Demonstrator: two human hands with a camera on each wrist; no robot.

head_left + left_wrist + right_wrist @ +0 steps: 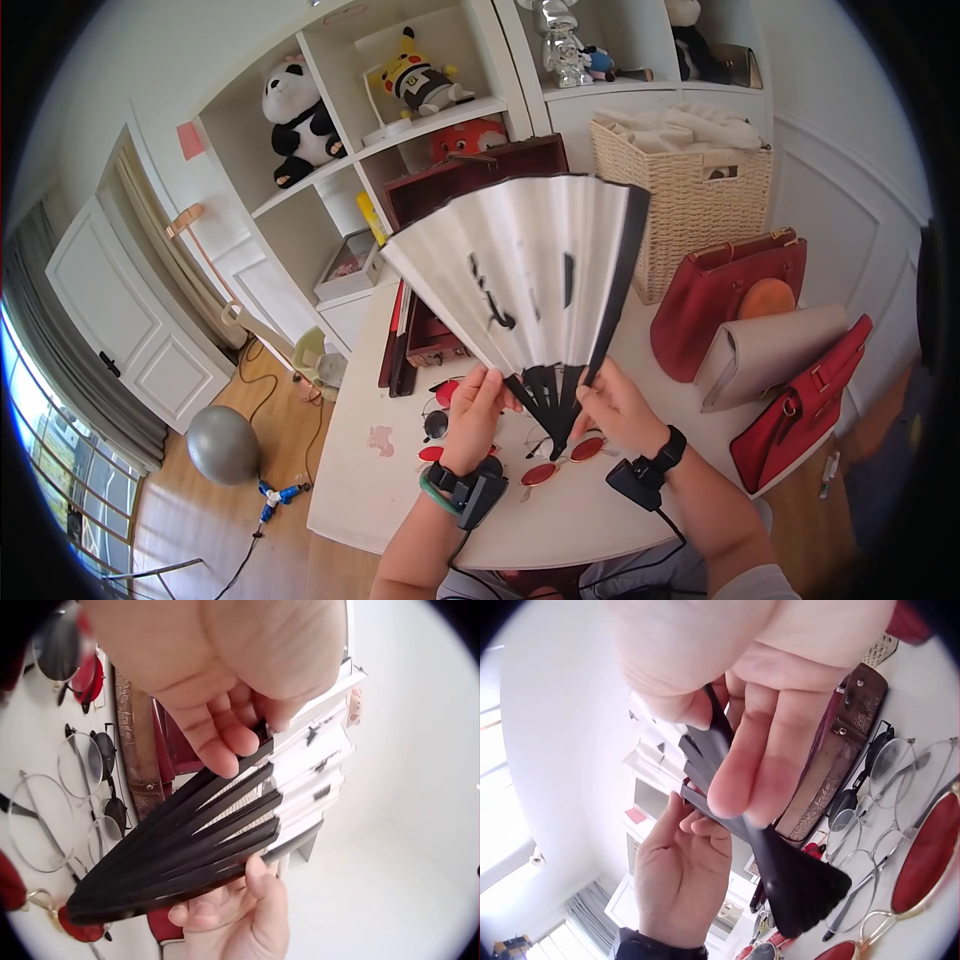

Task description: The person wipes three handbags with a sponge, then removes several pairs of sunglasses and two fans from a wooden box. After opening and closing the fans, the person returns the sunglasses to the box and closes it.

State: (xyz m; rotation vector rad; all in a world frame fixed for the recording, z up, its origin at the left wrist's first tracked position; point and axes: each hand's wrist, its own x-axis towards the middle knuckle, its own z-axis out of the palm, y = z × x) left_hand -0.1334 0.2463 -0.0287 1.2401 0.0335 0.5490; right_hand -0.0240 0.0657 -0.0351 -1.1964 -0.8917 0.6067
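Note:
Both hands hold a spread folding fan (530, 270) up over the table, its white leaf marked with black brush strokes. My left hand (477, 415) pinches the outer black rib on the left, thumb and fingers at the lower edge of the leaf. On the other side my right hand (625, 410) grips the right guard rib. The black ribs (187, 840) narrow to a pivot end pointing down and toward me. Beneath the fan lie several pairs of glasses, among them red-lensed sunglasses (540, 473) and round clear-lensed glasses (855, 892).
An open dark red case (435, 335) stands behind the fan. To the right are a red handbag (680, 315), a pale bag (770, 350) and a red clutch (800, 410). A wicker basket (680, 210) sits at the back, near shelves with plush toys. The white table (365, 490) has a rounded front edge.

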